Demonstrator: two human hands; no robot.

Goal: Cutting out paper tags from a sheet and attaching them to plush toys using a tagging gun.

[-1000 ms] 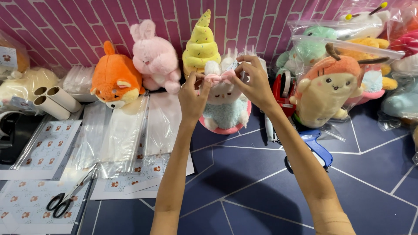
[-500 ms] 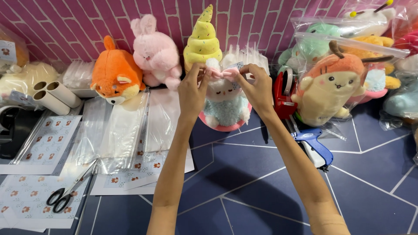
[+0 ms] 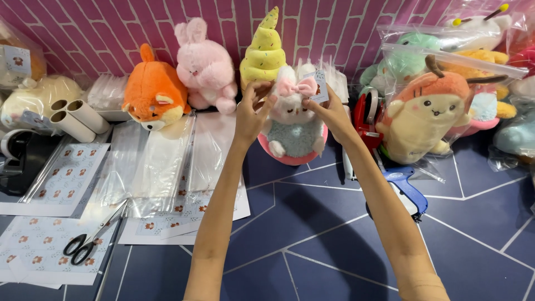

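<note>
Both hands — left hand (image 3: 253, 111), right hand (image 3: 329, 111) — pinch a white bunny (image 3: 292, 120) at its bow, right of the orange fox (image 3: 153, 100).

A white plush bunny (image 3: 292, 114) is wearing a pink bow (image 3: 293, 86) and a teal belly. Beside it are sitting an orange fox plush (image 3: 151, 97), a pink rabbit plush (image 3: 205, 67) and a yellow swirl plush (image 3: 263, 53) with sprinkles. The desk (image 3: 312, 234) is showing dark blue with pale lines, the wall (image 3: 111, 28) magenta brick.

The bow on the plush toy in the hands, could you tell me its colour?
The bow is pink, seen clearly in the head view.
</note>
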